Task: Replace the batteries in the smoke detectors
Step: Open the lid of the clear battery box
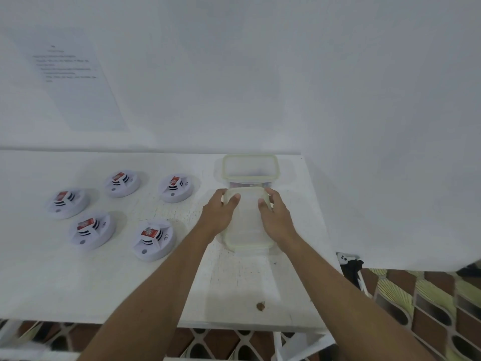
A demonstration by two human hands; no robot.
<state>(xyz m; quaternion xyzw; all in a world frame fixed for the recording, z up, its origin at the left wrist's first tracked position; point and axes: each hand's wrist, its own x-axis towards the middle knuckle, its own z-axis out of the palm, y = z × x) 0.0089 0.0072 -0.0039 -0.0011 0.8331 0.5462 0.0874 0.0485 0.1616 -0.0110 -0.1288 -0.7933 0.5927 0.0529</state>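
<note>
Five white smoke detectors (153, 239), each topped with a red battery (149, 233), are laid out at nine o'clock on the white table (234, 290), while a clear container lid (247, 222) is gripped at both sides by the left hand (220, 212) and right hand (276, 217), fingers (233, 201) curled narrow, just before an open container (250, 169) at twelve o'clock.
</note>
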